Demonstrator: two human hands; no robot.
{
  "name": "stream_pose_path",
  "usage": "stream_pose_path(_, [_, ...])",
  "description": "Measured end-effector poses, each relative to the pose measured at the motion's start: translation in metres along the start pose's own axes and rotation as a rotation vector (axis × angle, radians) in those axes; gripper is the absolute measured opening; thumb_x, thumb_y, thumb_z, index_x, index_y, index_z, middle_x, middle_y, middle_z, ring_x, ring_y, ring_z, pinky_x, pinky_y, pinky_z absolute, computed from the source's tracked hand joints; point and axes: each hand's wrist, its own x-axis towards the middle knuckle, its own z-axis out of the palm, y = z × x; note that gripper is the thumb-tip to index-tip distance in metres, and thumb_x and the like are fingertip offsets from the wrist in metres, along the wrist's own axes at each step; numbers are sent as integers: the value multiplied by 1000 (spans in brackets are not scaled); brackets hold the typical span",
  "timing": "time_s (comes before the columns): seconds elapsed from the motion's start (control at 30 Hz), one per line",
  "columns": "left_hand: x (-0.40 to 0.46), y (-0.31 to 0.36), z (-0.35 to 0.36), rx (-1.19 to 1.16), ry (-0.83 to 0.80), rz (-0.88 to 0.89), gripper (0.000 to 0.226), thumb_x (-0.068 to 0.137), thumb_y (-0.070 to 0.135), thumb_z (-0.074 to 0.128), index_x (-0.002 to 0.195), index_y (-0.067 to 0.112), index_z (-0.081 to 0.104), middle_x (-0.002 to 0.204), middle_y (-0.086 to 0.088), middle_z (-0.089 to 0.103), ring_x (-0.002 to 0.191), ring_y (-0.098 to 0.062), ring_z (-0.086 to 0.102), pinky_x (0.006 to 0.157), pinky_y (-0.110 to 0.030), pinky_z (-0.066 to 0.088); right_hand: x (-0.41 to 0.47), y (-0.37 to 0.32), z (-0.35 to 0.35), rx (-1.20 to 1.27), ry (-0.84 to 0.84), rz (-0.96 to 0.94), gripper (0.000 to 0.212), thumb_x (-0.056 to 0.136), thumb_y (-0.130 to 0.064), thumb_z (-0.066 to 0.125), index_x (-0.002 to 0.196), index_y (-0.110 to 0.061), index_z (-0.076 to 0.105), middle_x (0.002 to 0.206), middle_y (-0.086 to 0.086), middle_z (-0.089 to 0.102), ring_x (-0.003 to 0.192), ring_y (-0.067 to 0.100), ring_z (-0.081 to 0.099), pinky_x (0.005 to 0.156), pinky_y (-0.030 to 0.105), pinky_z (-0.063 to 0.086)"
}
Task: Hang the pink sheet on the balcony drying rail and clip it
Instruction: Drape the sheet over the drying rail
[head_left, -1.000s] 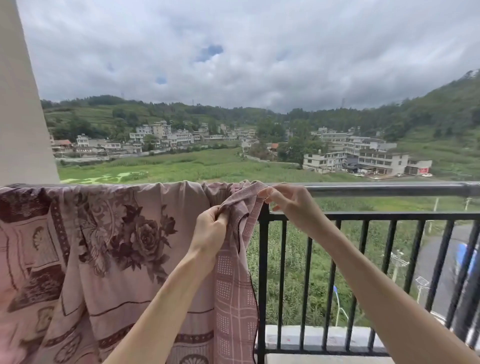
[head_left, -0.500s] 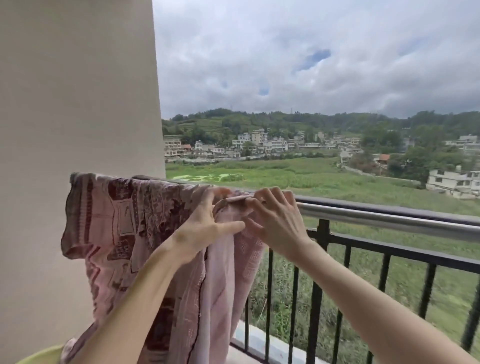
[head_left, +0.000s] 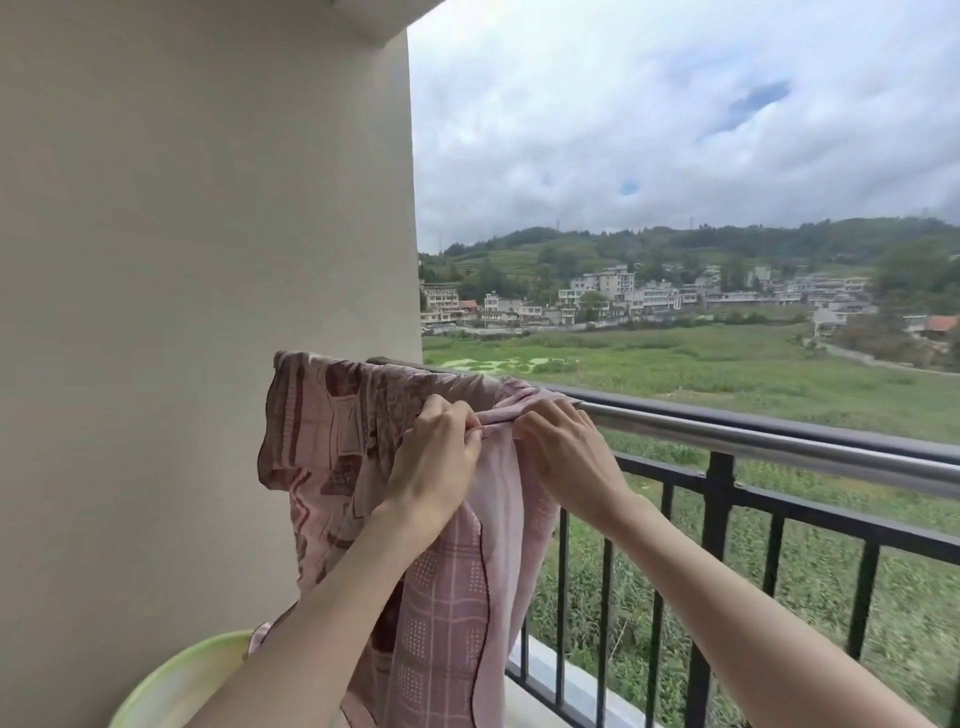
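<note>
The left hand (head_left: 434, 457) and the right hand (head_left: 563, 457) both pinch the top fold of the pink sheet (head_left: 332, 447). The sheet hangs over the rail (head_left: 753, 441), which runs on to the right of the hands.

pink sheet (head_left: 332, 447) hiding the rail's left end, green basin (head_left: 176, 680) cut by bottom edge

The pink sheet (head_left: 332, 441) is thin woven cloth, matt, printed with maroon flowers and checks, creased where it bunches on the drying rail (head_left: 753, 441), a smooth tube of brushed metal with a dull sheen. The railing (head_left: 719, 499) below is black painted metal, the wall (head_left: 208, 260) matt plaster, the basin (head_left: 176, 680) pale green smooth plastic
</note>
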Motion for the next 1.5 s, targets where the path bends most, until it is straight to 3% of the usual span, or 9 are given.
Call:
stream_pose_path(0.23, [19,-19,2,-156,-85,-191,24,84,30,66,86,7,73,83,-7,68,73,-13,56,55,-15,32,10,-2,22,31,-106,68,35,85,-30,61,117,-16,57,119,6,58,116,26,50,92,43,47])
stream_pose_path(0.33, [24,-27,8,-243,-86,-273,22,81,31,68,82,10,74,72,2,61,65,-7,52,51,-19,34,15,1,33,47,-97,44,38,84,-41,56,114,-18,59,118,5,58,112,26,53,88,43,50])
stream_pose_path(0.47, [37,-27,18,-333,-45,-360,18,85,23,64,85,7,72,78,8,54,81,-12,51,73,-20,36,29,6,52,122,-58,25,46,82,-51,42,108,-18,61,117,5,60,112,26,55,88,41,50])
stream_pose_path(0.67, [52,-34,31,-523,20,-489,16,89,15,58,81,11,71,73,6,64,69,-2,56,53,-1,40,58,22,77,115,169,-139,24,85,-33,46,85,-18,65,94,1,65,91,23,61,74,34,44])
stream_pose_path(0.8, [52,-44,41,-605,59,-596,18,89,17,58,74,15,68,72,4,64,71,-8,57,64,-18,45,79,29,91,124,155,-273,26,83,-31,45,79,-17,67,86,1,64,79,23,63,74,33,42])
stream_pose_path(1.0, [43,-95,35,-527,24,-598,21,92,24,54,76,17,65,67,5,58,64,-8,51,58,-21,38,95,-3,128,-1,95,-347,26,80,-30,45,69,-17,64,73,-2,61,69,19,63,67,33,46])
stream_pose_path(1.17, [35,-127,21,-439,33,-499,13,86,29,63,89,17,59,77,7,59,74,-10,54,66,-14,42,122,-36,144,245,-68,-282,18,83,-15,49,82,-7,65,86,8,65,85,28,62,71,35,48])
stream_pose_path(1.33, [10,-152,17,196,-47,-324,53,81,36,65,121,24,34,120,0,51,105,-20,54,77,-29,41,141,-65,148,586,-189,-12,19,81,-1,55,91,-8,70,96,10,71,90,25,65,82,38,52])
stream_pose_path(1.5, [17,-164,12,99,131,-356,45,83,38,63,115,14,43,117,-3,49,108,-21,48,72,-26,30,152,-92,155,617,-250,7,15,80,-3,59,89,-8,70,92,7,71,88,19,63,81,35,52])
